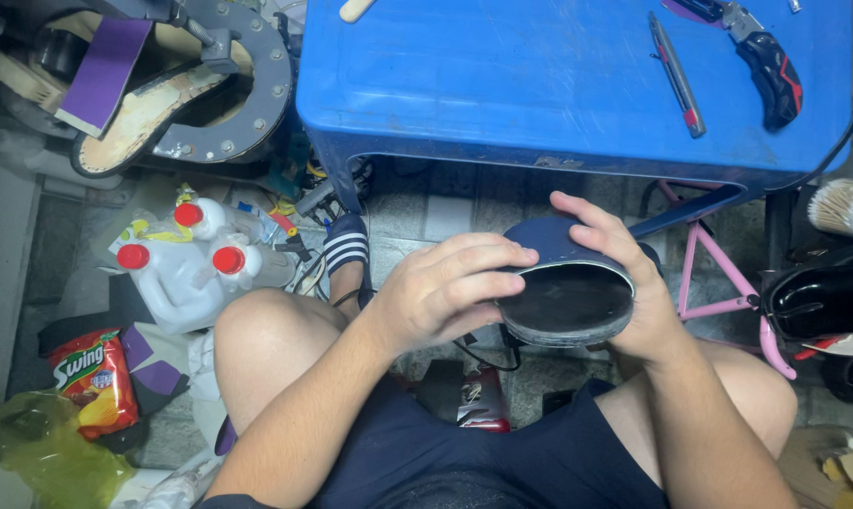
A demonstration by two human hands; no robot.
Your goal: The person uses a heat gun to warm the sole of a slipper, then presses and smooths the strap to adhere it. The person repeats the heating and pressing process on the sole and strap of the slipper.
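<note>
A dark navy shoe (568, 283) is held sole-up above the person's lap, just below the front edge of the blue tabletop (540, 85), its rounded black heel end facing the camera. The right hand (624, 283) cups it from the far side and underneath, fingers (587, 219) curled over the navy upper. The left hand (441, 292) closes on the near edge, fingers (502, 259) bent and pressed along the rim where sole meets upper. Both hands grip the shoe between them.

On the tabletop, well apart from the shoe, lie a slim pen-shaped cutter (676, 75) and a black utility knife (770, 61) with red marks. Under the tabletop stands a pink metal frame (695, 273). To the left on the floor sit white plastic jugs with red caps (186, 264), a red snack bag (95, 377) and a yellow-green plastic bag (45, 448). A grey metal shoe-shaped stand (229, 104) lies at the upper left. A glossy black shoe (822, 297) rests at the right edge.
</note>
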